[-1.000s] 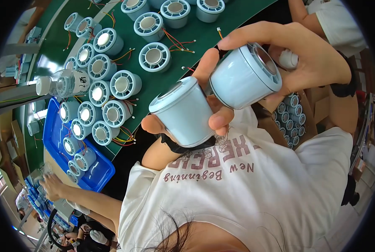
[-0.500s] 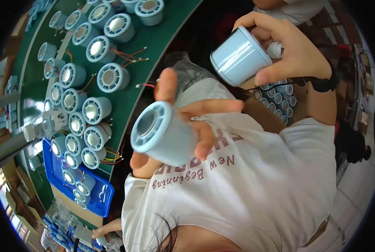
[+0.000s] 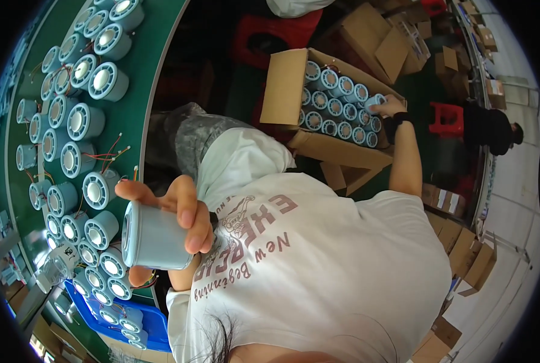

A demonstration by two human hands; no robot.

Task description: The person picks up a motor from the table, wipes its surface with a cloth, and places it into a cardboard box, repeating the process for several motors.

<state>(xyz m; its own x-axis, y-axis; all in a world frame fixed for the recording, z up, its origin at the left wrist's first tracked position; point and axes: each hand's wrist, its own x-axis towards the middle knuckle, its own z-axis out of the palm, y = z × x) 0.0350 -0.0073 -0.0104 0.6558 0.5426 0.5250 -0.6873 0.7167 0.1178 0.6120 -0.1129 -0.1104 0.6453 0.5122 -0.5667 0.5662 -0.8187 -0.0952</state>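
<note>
My left hand (image 3: 188,209) is wrapped round a light blue cylinder (image 3: 158,239), tilted on its side beside the green bench. Stretched out to the far right, my right hand (image 3: 392,106) grips another light blue cylinder (image 3: 376,101) at the corner of an open cardboard box (image 3: 282,91). Rows of similar cylinders (image 3: 334,107) stand inside that box. On the green bench (image 3: 140,85) are many more light blue cylinders (image 3: 100,189) with slotted rims and round silvery centres, several trailing thin coloured wires.
A blue tray (image 3: 158,330) holding cylinders is at the near end of the bench. Red stools (image 3: 446,118) and more cardboard boxes (image 3: 366,39) stand beyond. A person in dark clothes (image 3: 490,129) is at the far right. Clear plastic (image 3: 200,130) lies near my legs.
My right hand, with a cylinder in it, has gone from close in front of me out to the cardboard box. My left hand has shifted left and lower, still round its cylinder.
</note>
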